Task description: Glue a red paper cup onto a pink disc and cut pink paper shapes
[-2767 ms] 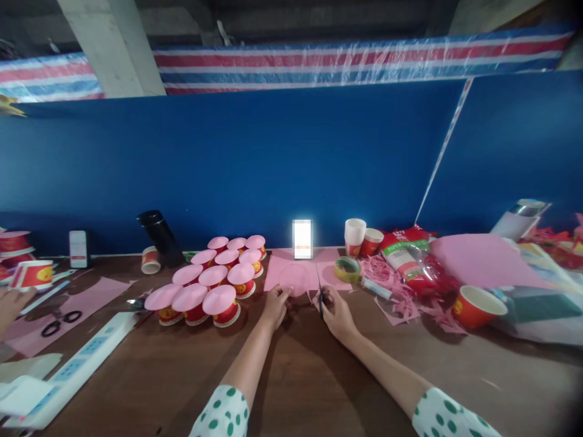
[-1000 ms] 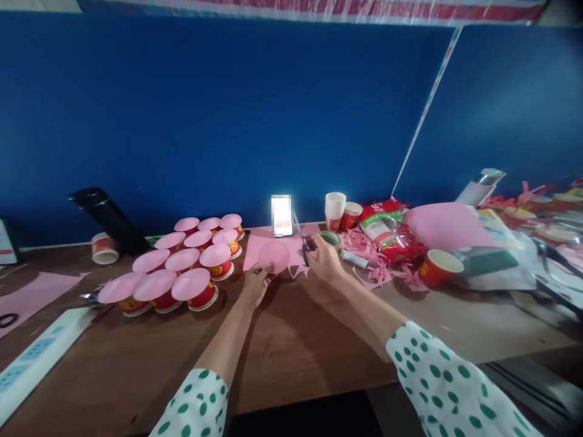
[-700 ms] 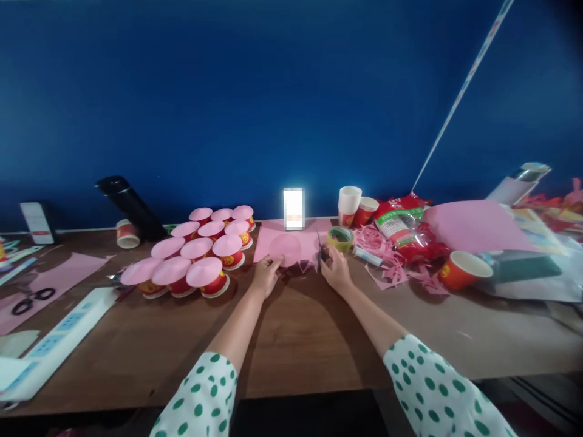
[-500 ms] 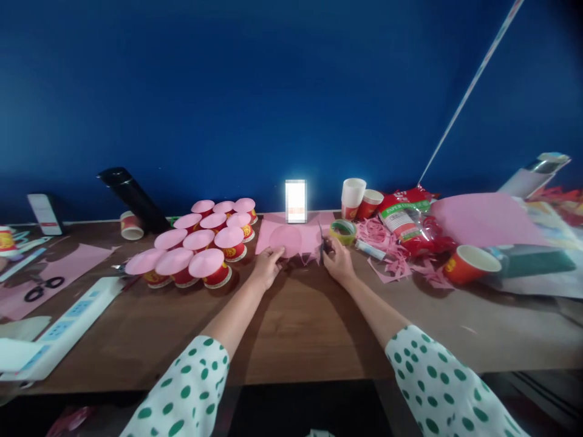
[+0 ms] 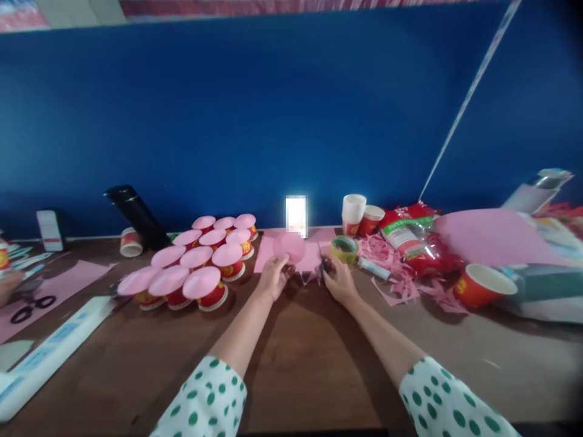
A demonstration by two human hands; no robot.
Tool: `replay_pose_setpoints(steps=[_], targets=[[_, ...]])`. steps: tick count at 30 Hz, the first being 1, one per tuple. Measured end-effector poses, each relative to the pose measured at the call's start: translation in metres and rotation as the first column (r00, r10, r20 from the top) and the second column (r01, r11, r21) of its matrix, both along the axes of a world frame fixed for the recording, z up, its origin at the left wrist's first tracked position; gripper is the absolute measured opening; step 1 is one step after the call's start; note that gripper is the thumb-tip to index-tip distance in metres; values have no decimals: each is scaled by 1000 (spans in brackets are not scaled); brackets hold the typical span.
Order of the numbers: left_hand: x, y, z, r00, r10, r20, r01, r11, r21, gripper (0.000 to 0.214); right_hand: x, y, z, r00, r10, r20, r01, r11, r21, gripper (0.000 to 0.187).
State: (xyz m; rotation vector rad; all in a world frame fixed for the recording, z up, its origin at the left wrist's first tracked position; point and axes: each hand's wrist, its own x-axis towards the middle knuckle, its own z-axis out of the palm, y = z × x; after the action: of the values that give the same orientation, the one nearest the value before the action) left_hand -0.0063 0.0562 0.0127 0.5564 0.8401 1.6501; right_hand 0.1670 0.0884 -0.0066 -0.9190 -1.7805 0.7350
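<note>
My left hand (image 5: 274, 276) pinches the lower edge of a round pink paper disc (image 5: 289, 247), raised a little over a pink paper sheet (image 5: 265, 260). In my right hand (image 5: 339, 280) is a pair of scissors (image 5: 322, 265), its blades pointing away from me beside the sheet's right part. Small pink offcuts lie between the hands. To the left stand several upturned red paper cups (image 5: 229, 271), each topped with a pink paper disc (image 5: 201, 283).
Right of my hands are green tape (image 5: 345, 249), pink shreds (image 5: 387, 255), a red bag (image 5: 416, 243) and a red cup (image 5: 483, 285) on its side. At left lie a power strip (image 5: 54, 349), black-handled scissors (image 5: 34, 308) and a leaning black bottle (image 5: 139, 215). Another person's hand (image 5: 9, 285) shows at the left edge.
The pink disc in my left hand has lifted and tilted up slightly. My view has tipped upward, and another person's hand shows more at the left edge.
</note>
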Motion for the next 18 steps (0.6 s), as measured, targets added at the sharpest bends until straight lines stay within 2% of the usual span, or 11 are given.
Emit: replay_pose_setpoints(steps=[2, 5, 9, 13, 18], targets=[[2, 2, -13, 1000, 4, 22, -5, 1000, 20, 20, 0, 1, -2, 999, 36, -34, -37, 999, -19, 25], [0, 3, -21, 998, 34, 58, -36, 999, 31, 20, -2, 4, -5, 992, 66, -106, -74, 995, -69, 28], [-4, 2, -22, 997, 40, 69, -43, 999, 32, 18, -6, 4, -9, 967, 139, -215, -174, 972, -155, 31], [-2, 2, -20, 999, 32, 27, -32, 999, 5, 19, -11, -3, -10, 921, 202, -333, -288, 928, -235, 37], [4, 1, -17, 998, 23, -57, -24, 1000, -12, 27, -16, -9, -8, 891, 266, -367, -387, 868, -311, 38]])
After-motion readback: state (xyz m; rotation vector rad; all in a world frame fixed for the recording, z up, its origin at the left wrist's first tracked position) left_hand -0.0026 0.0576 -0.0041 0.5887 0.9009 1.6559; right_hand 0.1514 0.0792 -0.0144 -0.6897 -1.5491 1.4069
